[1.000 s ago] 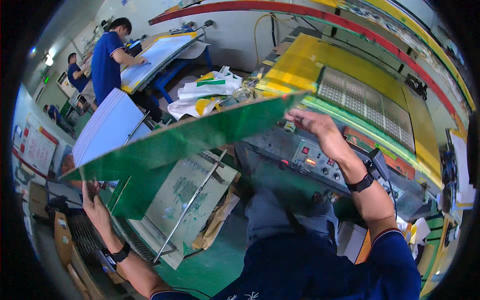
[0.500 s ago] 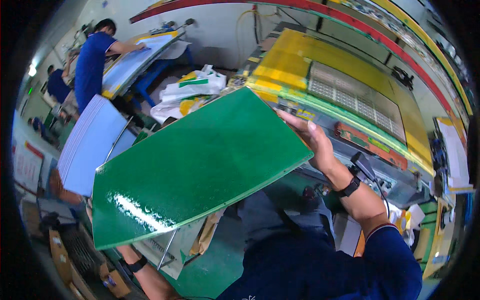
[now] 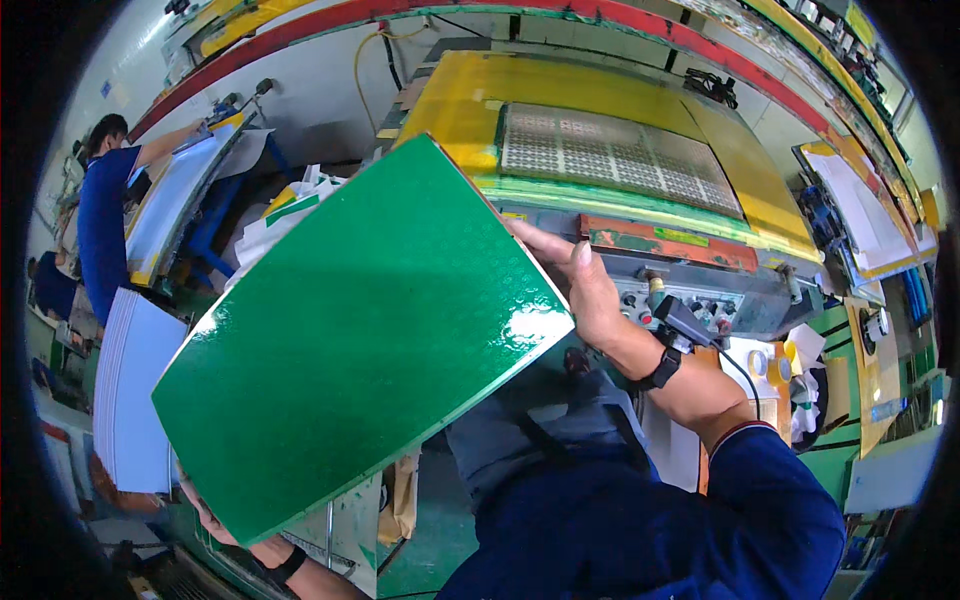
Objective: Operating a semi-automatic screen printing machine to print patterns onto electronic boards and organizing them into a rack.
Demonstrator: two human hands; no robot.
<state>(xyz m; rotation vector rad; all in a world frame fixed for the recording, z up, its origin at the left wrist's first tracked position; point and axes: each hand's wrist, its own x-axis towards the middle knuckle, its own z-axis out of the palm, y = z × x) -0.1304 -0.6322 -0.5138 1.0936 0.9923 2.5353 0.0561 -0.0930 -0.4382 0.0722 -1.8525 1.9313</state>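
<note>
A large glossy green panel (image 3: 355, 340) lies tilted across both my hands, its face catching bright reflections and its edges pale and fairly thick. I cannot tell whether it is one board or a stack of sheets. My right hand (image 3: 590, 295) grips the right end, fingers along the edge and thumb raised. At the lower left corner my left hand (image 3: 205, 515) holds the other end, its fingers partly hidden behind the panel. Beyond the right end stands a printing table with a yellow-framed screen (image 3: 445, 110) and a patterned mesh window (image 3: 620, 150).
A stack of pale blue sheets (image 3: 130, 400) stands to the left. Farther back, a person in blue (image 3: 105, 220) leans over another screen table (image 3: 185, 190). An orange-red bar (image 3: 665, 243) runs along the near machine's front, above control knobs. Tape rolls (image 3: 768, 365) sit at right.
The view has swung right, bringing the printing table more to the centre. The panel stays in both hands and has tipped more steeply, its left end lower.
</note>
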